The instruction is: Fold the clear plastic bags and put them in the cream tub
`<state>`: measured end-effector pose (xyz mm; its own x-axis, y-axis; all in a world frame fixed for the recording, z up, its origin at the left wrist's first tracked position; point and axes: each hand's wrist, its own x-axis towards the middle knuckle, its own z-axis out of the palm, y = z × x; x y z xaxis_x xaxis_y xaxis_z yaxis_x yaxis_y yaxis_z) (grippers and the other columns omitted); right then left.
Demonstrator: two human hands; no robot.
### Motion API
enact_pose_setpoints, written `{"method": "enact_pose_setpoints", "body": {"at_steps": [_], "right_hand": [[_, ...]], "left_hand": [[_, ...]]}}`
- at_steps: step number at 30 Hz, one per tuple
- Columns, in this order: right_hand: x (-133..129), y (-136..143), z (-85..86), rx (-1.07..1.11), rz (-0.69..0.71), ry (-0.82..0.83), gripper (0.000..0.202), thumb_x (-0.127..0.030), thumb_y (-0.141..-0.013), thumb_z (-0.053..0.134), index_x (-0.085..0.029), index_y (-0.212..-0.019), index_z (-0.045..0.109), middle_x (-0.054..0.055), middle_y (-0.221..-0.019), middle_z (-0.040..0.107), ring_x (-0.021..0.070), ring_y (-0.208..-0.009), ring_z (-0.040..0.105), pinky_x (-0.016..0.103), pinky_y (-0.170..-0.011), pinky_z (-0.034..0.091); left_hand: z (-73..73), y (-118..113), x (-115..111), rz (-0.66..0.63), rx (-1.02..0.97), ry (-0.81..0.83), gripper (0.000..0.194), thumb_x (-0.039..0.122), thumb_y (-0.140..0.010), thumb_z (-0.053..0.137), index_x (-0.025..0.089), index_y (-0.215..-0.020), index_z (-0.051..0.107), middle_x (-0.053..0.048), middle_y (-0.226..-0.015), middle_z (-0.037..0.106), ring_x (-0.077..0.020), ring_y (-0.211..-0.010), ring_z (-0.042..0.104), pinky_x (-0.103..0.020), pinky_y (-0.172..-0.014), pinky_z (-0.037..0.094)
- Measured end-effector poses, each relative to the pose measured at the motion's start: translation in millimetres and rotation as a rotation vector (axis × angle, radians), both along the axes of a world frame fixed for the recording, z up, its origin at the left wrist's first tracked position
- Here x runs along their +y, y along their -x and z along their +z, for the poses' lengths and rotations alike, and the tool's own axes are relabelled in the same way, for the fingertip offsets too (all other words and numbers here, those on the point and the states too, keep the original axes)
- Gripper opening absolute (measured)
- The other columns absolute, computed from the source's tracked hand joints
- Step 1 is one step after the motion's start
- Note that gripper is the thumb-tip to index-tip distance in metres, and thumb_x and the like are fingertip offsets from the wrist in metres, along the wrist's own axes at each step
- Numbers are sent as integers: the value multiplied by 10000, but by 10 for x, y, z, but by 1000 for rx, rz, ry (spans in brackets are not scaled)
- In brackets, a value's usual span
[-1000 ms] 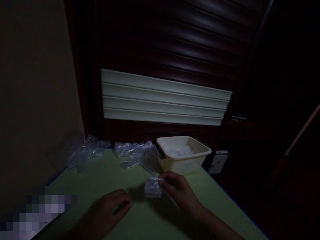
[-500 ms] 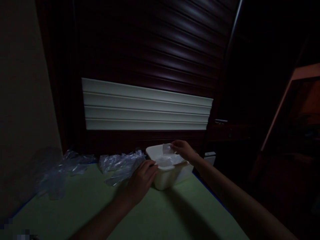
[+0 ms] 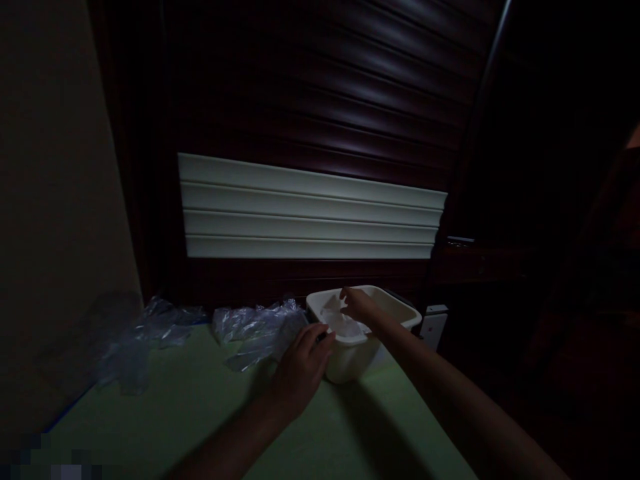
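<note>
A cream plastic tub (image 3: 345,363) stands at the far end of the green surface. Inside it lie whitish, translucent pieces (image 3: 343,325), too dim to name. My right hand (image 3: 361,305) hangs over the tub's opening, fingers curved and apart, with nothing seen between them. At the tub's near left corner is my left hand (image 3: 303,367). Its fingers are loosely bent, with a gap between them, and their tips meet the rim; whether they press on it is unclear.
Crumpled clear plastic bags (image 3: 257,327) lie left of the tub, with more clear plastic (image 3: 135,353) by the wall. Behind rises a dark slatted panel with a pale slatted section (image 3: 310,210). A white box-like object (image 3: 434,325) stands right of the tub. The room is dim.
My right hand has let go of a translucent piece, which has dropped into the tub, and its fingers have spread. My left hand stays by the rim. The view has shifted left.
</note>
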<state>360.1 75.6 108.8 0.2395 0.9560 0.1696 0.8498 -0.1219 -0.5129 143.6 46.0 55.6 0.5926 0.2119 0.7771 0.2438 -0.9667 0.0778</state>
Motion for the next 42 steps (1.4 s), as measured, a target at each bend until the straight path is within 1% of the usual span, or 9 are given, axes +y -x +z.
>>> {"method": "enact_pose_setpoints", "body": {"at_steps": [10,14,22,25,28,31,34,38,42], "right_hand": [[43,228,-9,-323,207,340,275,-299,-909,551,-170,-1151,559,77,-1165,575,210,-956,598,398,-791,515],[20,283,-13,-442,220,378,270,-298,-908,552,-174,-1148,563,75,-1166,575,207,-951,599,389,-785,518],[-199,404,258,-717,46,10,285,-301,-911,548,-163,-1160,551,85,-1168,572,215,-974,593,416,-813,506],[-274,584,388,-768,12,-152,275,-304,-911,548,-157,-1144,559,83,-1147,581,209,-956,598,411,-805,508],[-376,814,424,-772,34,-311,225,-280,-913,539,-143,-1088,580,79,-1094,601,208,-944,597,408,-811,494],[-495,1029,297,-748,111,-462,197,-173,-908,485,-129,-1064,596,135,-1151,586,252,-1086,525,418,-911,420],[-560,1213,3,-706,206,-565,267,-148,-885,458,-146,-1115,594,152,-1281,526,266,-1214,425,417,-1003,334],[-505,1427,-501,-611,228,-602,326,-118,-833,486,-139,-1140,593,165,-1288,533,272,-1192,462,426,-991,367],[-382,1518,-879,-500,167,-535,416,-90,-826,482,-103,-1241,519,189,-1341,482,274,-1174,498,377,-926,441]], "left_hand": [[-68,-18,44,13,28,-51,303,85,-928,404,141,-1218,469,-134,-1221,505,-258,-1168,483,-427,-945,489],[-74,-6,43,38,52,-74,312,97,-938,375,151,-1235,455,-131,-1227,512,-249,-1167,491,-423,-948,490],[6,127,95,97,209,-121,378,95,-881,481,131,-1257,469,-149,-1274,524,-269,-1199,480,-437,-1000,427],[-19,379,120,185,252,-87,363,144,-870,500,115,-1232,504,-167,-1271,537,-294,-1213,469,-473,-1031,379],[-122,803,128,307,269,-26,344,190,-886,460,101,-1211,529,-195,-1292,517,-319,-1224,454,-502,-1019,375],[-286,1278,122,396,299,45,342,225,-884,438,126,-1189,556,-169,-1251,556,-305,-1179,500,-474,-995,409],[-469,1620,132,474,336,109,372,271,-887,416,92,-1174,572,-200,-1270,543,-330,-1199,484,-491,-983,413],[-632,1758,164,513,406,168,390,301,-912,408,84,-1186,579,-183,-1259,568,-283,-1169,532,-414,-978,439],[-617,1725,139,520,464,182,367,315,-914,423,119,-1160,611,-154,-1276,568,-264,-1189,518,-399,-997,418]]}}
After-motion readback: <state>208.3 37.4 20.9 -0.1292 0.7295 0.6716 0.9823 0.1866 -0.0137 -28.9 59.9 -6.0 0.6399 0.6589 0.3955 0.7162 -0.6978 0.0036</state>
